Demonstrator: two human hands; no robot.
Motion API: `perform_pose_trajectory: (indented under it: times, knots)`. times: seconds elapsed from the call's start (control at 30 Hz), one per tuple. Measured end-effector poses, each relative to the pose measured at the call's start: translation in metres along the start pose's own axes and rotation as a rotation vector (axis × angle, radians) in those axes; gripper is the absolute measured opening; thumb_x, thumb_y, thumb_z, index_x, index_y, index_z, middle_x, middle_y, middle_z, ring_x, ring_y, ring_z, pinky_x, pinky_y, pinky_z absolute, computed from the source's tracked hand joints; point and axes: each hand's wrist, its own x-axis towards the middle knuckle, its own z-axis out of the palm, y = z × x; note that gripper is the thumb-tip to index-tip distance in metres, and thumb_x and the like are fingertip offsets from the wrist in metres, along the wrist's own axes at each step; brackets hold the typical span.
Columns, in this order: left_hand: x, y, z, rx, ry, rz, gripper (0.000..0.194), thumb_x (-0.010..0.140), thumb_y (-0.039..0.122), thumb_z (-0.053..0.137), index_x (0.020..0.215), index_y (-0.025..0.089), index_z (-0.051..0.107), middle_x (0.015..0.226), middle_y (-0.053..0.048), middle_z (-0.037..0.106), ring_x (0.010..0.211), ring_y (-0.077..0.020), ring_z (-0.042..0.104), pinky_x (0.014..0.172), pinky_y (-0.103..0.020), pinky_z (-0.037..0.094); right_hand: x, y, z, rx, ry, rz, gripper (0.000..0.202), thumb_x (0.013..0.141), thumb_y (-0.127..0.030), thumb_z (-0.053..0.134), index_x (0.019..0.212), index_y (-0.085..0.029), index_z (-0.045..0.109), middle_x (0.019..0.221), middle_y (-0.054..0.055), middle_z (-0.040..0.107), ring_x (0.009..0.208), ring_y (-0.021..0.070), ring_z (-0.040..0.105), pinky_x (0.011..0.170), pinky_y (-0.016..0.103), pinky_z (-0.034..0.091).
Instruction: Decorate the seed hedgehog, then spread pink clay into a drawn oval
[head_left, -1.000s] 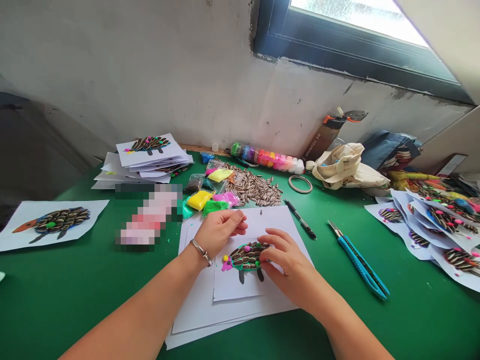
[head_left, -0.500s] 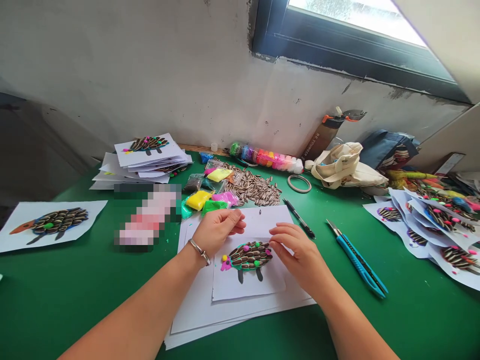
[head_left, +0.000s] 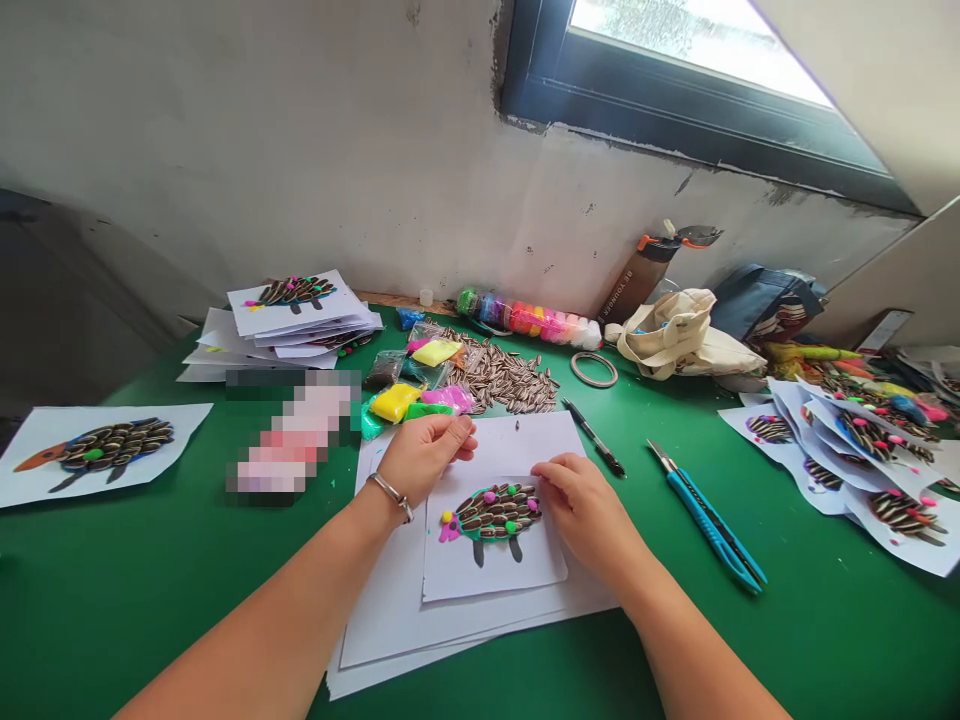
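A white card (head_left: 491, 585) lies on larger white sheets (head_left: 375, 640), bearing a bird-like figure (head_left: 495, 515) of sunflower seeds on green clay, with a magenta head, dark legs and small pink, green and yellow balls. My left hand (head_left: 424, 455) is just above the card's upper left corner, thumb and fingers pressed together; whatever they may hold is hidden. At the upper right edge of the card, my right hand (head_left: 581, 500) has its fingers closed on the paper, covering that corner. A single seed (head_left: 517, 425) lies on the sheet beyond the card.
Clay packets (head_left: 396, 402) and a heap of sunflower seeds (head_left: 510, 375) lie behind the sheets. To the right are a pen (head_left: 594, 437), a blue utility knife (head_left: 709, 520) and a tape roll (head_left: 594, 369). Piles of decorated cards (head_left: 300, 325) stand on both sides.
My right hand has shifted from the figure's tail end to the card's upper right edge, its fingers now more curled. My left hand has barely moved. The view has shifted slightly.
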Motion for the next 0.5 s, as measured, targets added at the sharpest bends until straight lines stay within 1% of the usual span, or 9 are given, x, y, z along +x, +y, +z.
perform_pose_trajectory:
  times: [0.17,0.3,0.4,0.5]
  knots:
    - [0.0007,-0.0048,-0.0001,0.023,-0.015,0.012,0.050,0.071,0.061,0.061,0.083,0.013,0.067,0.081,-0.009,0.071,0.073,-0.0199,0.066,0.061,-0.028,0.047,0.0037,0.0025,0.0015,0.053,-0.015,-0.010,0.019,0.084,-0.014,0.047,0.088,-0.022,0.064,0.091,0.005,0.060,0.089,0.0206,0.052,0.078,0.032,0.042]
    - [0.0009,-0.0056,-0.0008,0.031,-0.009,0.020,0.046,0.072,0.058,0.062,0.084,0.014,0.068,0.080,-0.009,0.071,0.073,-0.0203,0.066,0.062,-0.029,0.047,0.0044,0.0020,0.0009,0.113,-0.024,-0.011,0.015,0.084,-0.015,0.047,0.080,-0.021,0.059,0.087,0.003,0.059,0.086,0.0192,0.051,0.075,0.030,0.040]
    - [0.0010,-0.0035,-0.0016,0.028,0.000,0.035,0.042,0.073,0.055,0.062,0.082,0.014,0.068,0.079,-0.008,0.071,0.074,-0.0211,0.066,0.067,-0.031,0.048,0.0028,0.0016,-0.0016,0.208,-0.008,0.080,0.013,0.087,-0.022,0.044,0.082,-0.022,0.056,0.078,0.001,0.058,0.074,0.0166,0.050,0.066,0.028,0.038]
    - [0.0014,-0.0005,-0.0034,0.091,0.018,0.103,0.037,0.075,0.051,0.060,0.076,0.015,0.069,0.077,-0.007,0.071,0.078,-0.0218,0.065,0.075,-0.033,0.048,0.0022,0.0041,-0.0045,0.378,-0.002,0.179,0.014,0.088,-0.032,0.045,0.084,-0.022,0.054,0.071,-0.002,0.056,0.064,0.0145,0.047,0.059,0.026,0.036]
